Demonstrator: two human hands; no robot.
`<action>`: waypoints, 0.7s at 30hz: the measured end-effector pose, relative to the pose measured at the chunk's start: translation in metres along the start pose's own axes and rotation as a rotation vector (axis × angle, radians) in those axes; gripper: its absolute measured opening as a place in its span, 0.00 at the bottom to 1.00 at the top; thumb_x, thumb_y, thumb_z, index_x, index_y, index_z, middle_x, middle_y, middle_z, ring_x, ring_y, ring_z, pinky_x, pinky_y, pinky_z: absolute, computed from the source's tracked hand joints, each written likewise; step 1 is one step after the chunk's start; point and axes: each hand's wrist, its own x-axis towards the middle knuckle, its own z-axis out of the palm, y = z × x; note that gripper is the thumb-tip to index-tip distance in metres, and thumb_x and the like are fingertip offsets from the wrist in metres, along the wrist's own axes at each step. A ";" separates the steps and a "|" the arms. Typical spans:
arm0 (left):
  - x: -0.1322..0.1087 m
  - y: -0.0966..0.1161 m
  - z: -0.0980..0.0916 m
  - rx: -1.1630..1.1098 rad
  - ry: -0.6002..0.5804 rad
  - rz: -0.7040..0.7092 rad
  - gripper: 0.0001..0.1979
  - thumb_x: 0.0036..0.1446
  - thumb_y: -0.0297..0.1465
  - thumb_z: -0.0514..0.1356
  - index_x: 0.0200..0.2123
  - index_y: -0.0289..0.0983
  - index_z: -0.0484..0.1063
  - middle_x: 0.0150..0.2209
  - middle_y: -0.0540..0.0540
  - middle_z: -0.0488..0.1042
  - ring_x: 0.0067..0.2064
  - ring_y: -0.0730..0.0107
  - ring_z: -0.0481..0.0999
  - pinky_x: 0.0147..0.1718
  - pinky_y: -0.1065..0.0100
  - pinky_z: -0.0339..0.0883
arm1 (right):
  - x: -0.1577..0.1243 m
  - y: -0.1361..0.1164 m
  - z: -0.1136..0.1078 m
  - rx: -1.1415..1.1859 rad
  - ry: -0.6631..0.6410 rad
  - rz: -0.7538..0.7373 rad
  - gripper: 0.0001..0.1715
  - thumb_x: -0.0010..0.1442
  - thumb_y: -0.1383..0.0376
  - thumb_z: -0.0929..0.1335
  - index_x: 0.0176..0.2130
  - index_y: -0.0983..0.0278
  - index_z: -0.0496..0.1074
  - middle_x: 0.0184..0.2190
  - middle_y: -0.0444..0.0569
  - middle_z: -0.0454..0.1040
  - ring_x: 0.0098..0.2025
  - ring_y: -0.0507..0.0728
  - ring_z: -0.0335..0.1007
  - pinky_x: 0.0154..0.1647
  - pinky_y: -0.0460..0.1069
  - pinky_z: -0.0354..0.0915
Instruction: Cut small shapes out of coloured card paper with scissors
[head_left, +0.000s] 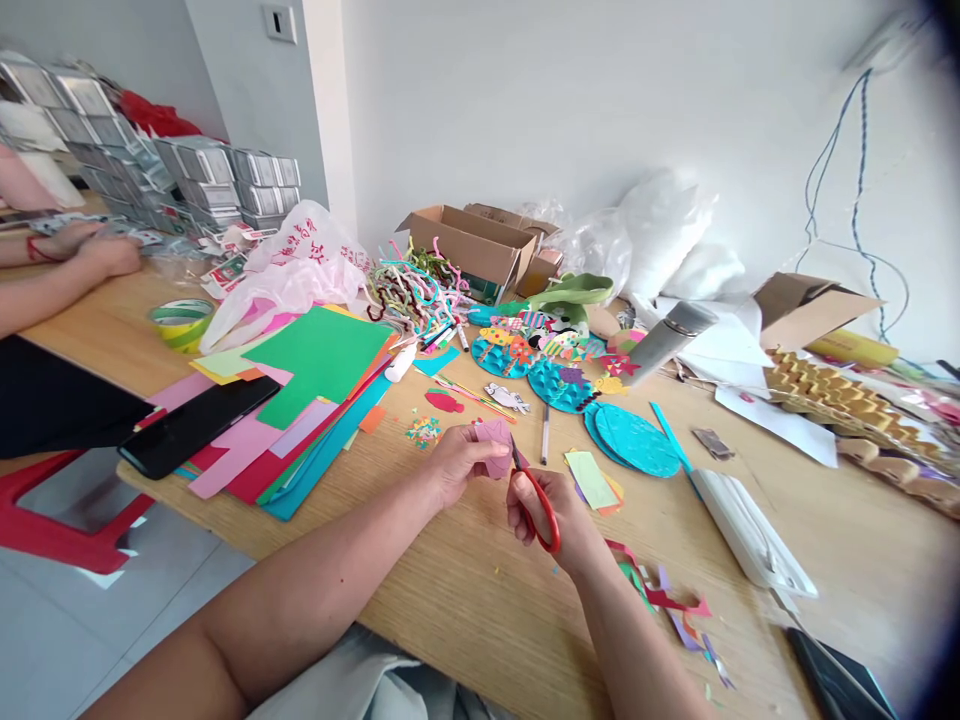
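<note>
My left hand (455, 463) pinches a small pink paper piece (495, 440) just above the wooden table (465, 590). My right hand (559, 520) is wrapped round red-handled scissors (541, 508), whose blades meet the pink piece's right edge. Paper offcuts (664, 600) lie to the right of my right wrist. A small heap of confetti (424, 430) and a red paper shape (444, 402) sit just beyond my left hand.
Stacked coloured paper sheets (315, 390) and a black phone (199, 425) lie at left. Teal paper plates (634, 440), pipe cleaners (409, 290), a steel flask (667, 340), cardboard boxes (472, 245) and a white case (750, 530) crowd the far side. Another person's hands (90, 250) work at far left.
</note>
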 end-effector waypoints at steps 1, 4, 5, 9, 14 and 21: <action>0.000 0.000 -0.001 0.000 0.000 0.004 0.12 0.37 0.33 0.66 0.27 0.31 0.74 0.27 0.43 0.74 0.27 0.73 0.70 0.28 0.70 0.61 | 0.000 0.000 0.000 0.002 0.004 0.002 0.32 0.49 0.39 0.65 0.20 0.65 0.64 0.13 0.44 0.67 0.13 0.48 0.62 0.12 0.42 0.58; 0.000 0.000 -0.001 -0.001 -0.024 0.002 0.12 0.39 0.33 0.65 0.27 0.31 0.75 0.28 0.43 0.75 0.28 0.73 0.70 0.28 0.70 0.60 | 0.000 -0.001 0.001 0.002 0.017 0.018 0.32 0.49 0.39 0.65 0.20 0.65 0.64 0.13 0.44 0.67 0.13 0.48 0.62 0.12 0.42 0.57; 0.000 0.000 -0.002 -0.001 -0.034 -0.001 0.12 0.40 0.33 0.65 0.28 0.31 0.75 0.28 0.43 0.75 0.28 0.72 0.70 0.28 0.70 0.60 | 0.000 -0.001 0.001 0.000 0.018 0.021 0.32 0.49 0.39 0.65 0.20 0.65 0.64 0.13 0.44 0.67 0.13 0.48 0.61 0.12 0.42 0.57; -0.002 0.000 -0.001 0.003 -0.054 0.009 0.11 0.40 0.33 0.65 0.28 0.31 0.76 0.28 0.44 0.75 0.29 0.72 0.71 0.30 0.70 0.61 | 0.001 0.000 0.001 -0.009 0.010 0.022 0.32 0.49 0.39 0.65 0.21 0.65 0.64 0.13 0.43 0.67 0.13 0.48 0.62 0.12 0.42 0.56; 0.000 -0.002 -0.003 0.004 -0.066 0.017 0.09 0.41 0.31 0.64 0.27 0.30 0.76 0.28 0.43 0.75 0.29 0.71 0.71 0.31 0.70 0.61 | 0.000 -0.001 0.000 -0.012 -0.014 0.010 0.31 0.49 0.40 0.66 0.21 0.65 0.64 0.13 0.43 0.68 0.13 0.49 0.63 0.13 0.42 0.58; 0.002 -0.003 -0.005 0.010 -0.077 0.000 0.09 0.40 0.31 0.64 0.26 0.30 0.75 0.27 0.44 0.74 0.28 0.72 0.71 0.30 0.70 0.60 | 0.000 0.003 -0.002 0.008 -0.046 -0.027 0.30 0.51 0.42 0.66 0.23 0.66 0.65 0.14 0.44 0.69 0.14 0.48 0.63 0.13 0.42 0.59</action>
